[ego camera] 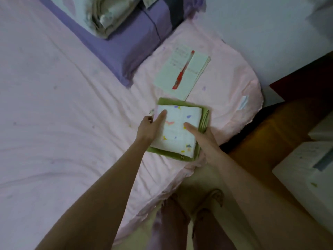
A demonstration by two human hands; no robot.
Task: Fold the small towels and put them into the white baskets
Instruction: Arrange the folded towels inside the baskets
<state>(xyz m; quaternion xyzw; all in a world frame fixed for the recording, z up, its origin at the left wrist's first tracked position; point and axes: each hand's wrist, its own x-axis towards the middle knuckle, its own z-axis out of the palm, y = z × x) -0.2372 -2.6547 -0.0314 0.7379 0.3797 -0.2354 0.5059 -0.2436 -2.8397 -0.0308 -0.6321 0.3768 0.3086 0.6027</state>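
Note:
A folded white towel (pixel 180 127) with small coloured shapes lies on top of a folded green towel (pixel 203 120) near the corner of the pink bed. My left hand (pixel 149 128) grips the stack's left side, thumb on top of the white towel, fingers under the edge. My right hand (pixel 203 139) grips the right side, thumb pressed on the white towel and fingers curled round the green one. A white basket (pixel 306 170) stands on the floor at the right edge of the view.
An open notebook (pixel 198 64) with a red pen (pixel 182 74) lies on the bed just beyond the towels. A purple pillow (pixel 126 47) carrying folded bedding (pixel 111 13) sits at the back. The pink bedsheet (pixel 54 114) stretches left. My feet stand on the floor by the bed corner.

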